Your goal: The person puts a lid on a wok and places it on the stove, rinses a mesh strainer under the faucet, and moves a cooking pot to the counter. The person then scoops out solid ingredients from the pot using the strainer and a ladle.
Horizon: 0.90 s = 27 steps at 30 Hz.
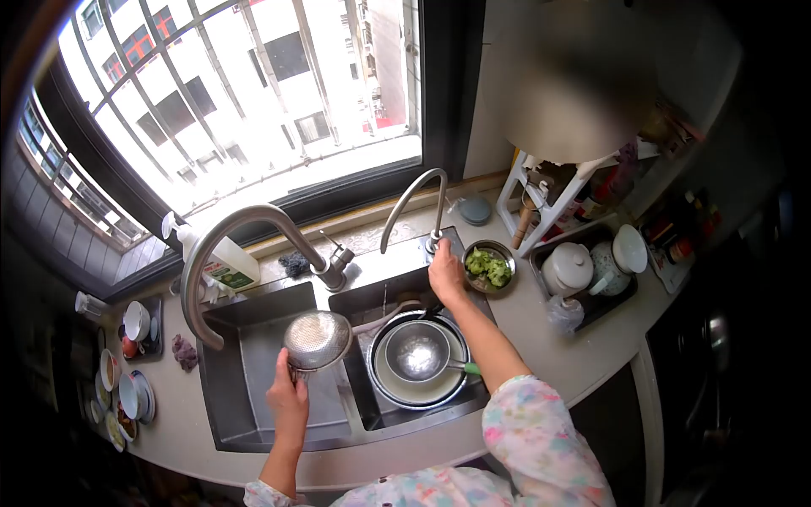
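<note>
My left hand (289, 397) grips the rim of a perforated metal strainer (318, 340), its rounded bottom turned up above the sink divider. My right hand (446, 272) is closed at the base of the slim gooseneck faucet (443, 198), on its small handle, which the fingers mostly hide. A thin trickle appears to fall below that spout. In the right basin of the double sink (279, 445), a metal ladle-like pan (417, 351) with a green-tipped handle rests inside stacked pale bowls (411, 394). A bowl of broccoli (488, 267) stands just right of my right hand.
A large gooseneck faucet (253, 213) arches over the left basin. Behind it stands a spray bottle (221, 258). Dishes (133, 395) crowd the left counter; a tray (541, 264) with a lidded white jar (568, 269) and a white shelf rack (515, 190) occupy the right.
</note>
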Each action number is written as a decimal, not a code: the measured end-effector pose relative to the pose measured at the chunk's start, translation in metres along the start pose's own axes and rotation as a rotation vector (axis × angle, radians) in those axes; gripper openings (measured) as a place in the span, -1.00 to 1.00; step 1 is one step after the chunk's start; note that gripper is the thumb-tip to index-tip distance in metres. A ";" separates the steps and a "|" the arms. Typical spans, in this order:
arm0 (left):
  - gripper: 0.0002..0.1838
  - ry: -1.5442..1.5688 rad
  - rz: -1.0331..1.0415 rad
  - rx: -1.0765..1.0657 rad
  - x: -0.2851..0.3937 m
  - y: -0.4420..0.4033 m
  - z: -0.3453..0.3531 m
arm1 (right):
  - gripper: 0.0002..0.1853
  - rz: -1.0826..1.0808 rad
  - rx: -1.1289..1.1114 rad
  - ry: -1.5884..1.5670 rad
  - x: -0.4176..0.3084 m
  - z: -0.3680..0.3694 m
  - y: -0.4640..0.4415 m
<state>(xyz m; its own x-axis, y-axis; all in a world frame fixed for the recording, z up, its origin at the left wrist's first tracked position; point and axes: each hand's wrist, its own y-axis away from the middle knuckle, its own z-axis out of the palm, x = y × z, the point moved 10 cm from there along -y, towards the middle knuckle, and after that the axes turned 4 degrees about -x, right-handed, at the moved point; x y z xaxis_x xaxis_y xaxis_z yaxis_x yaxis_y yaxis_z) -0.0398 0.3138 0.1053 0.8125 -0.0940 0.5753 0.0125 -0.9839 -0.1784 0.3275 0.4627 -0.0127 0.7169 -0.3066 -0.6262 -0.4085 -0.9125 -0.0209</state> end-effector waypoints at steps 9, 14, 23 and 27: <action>-0.59 0.171 0.271 0.268 -0.052 0.016 -0.006 | -0.72 -0.280 -0.002 -0.184 -0.038 -0.020 0.154; -0.76 0.673 -0.101 -0.003 -0.002 0.010 0.023 | -0.79 -0.350 0.165 -0.036 -0.002 -0.060 0.262; -0.89 1.365 -0.679 -0.768 0.130 0.109 0.224 | -0.72 0.027 -0.086 -0.912 0.054 -0.110 0.386; -0.89 1.327 -0.495 -0.812 0.219 0.176 0.245 | -0.67 0.176 -0.194 -1.245 0.092 -0.133 0.418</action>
<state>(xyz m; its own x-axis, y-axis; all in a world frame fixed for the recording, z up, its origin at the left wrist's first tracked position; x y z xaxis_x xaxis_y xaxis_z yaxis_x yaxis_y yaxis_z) 0.2836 0.1576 0.0043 -0.2258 0.6018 0.7660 -0.5368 -0.7330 0.4177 0.2977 0.0173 0.0250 -0.3941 -0.0631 -0.9169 -0.2789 -0.9424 0.1847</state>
